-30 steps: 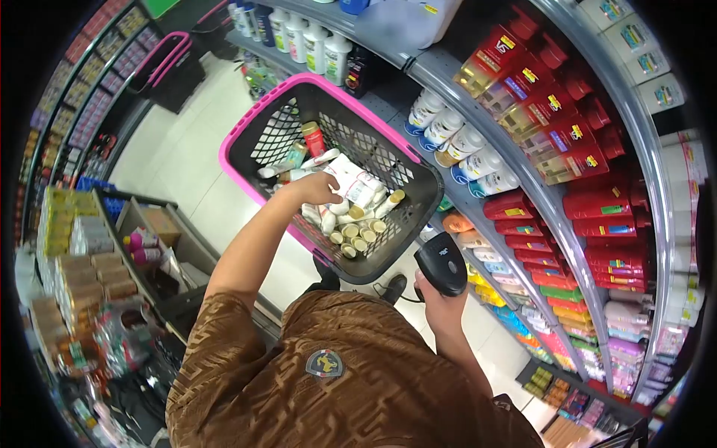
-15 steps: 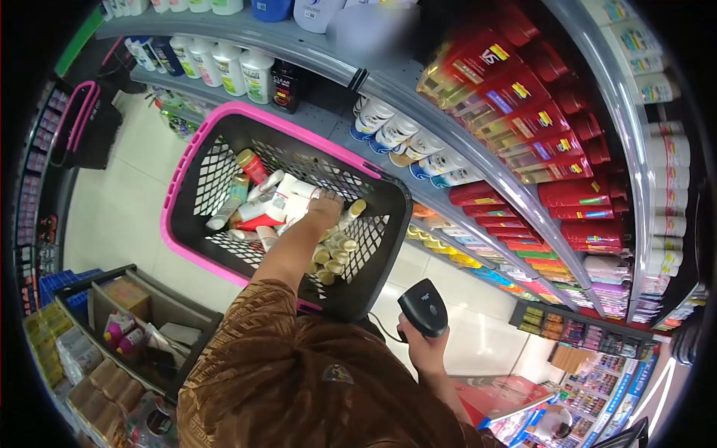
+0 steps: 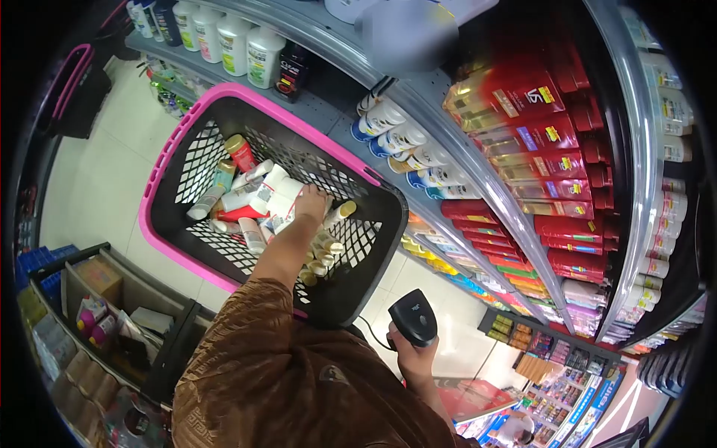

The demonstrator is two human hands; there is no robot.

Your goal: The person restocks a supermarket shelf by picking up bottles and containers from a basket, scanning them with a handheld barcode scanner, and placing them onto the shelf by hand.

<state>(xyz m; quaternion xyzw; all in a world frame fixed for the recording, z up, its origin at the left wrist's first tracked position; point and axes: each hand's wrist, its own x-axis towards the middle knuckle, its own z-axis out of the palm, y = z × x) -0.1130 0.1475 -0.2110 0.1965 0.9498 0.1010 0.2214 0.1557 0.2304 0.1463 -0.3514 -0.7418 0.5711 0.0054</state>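
A black shopping basket [image 3: 247, 91] with a pink rim holds several toiletry bottles and tubes. My left hand [image 3: 312, 204] reaches down inside it, its fingers closed around the end of a white pack [image 3: 282, 193] with red print; the fingertips are partly hidden. Around that pack lie a red bottle with a gold cap [image 3: 240, 154], a teal-labelled bottle [image 3: 216, 188] and several gold-capped bottles [image 3: 323, 255]. Outside the basket, at its lower right, my right hand [image 3: 415, 360] is wrapped round the handle of a black barcode scanner [image 3: 414, 319], its head pointing up.
Shelves of shampoo bottles [image 3: 232, 46], white spray cans [image 3: 382, 119] and red bottles [image 3: 541, 142] run along the basket's far and right sides. A divided grey bin [image 3: 166, 287] with small goods stands at left. Another pink-trimmed basket [image 3: 71, 82] is at upper left.
The white pack under my left hand has turned, and more of its printed side shows. The whole view has shifted a little. My right hand still holds the scanner.
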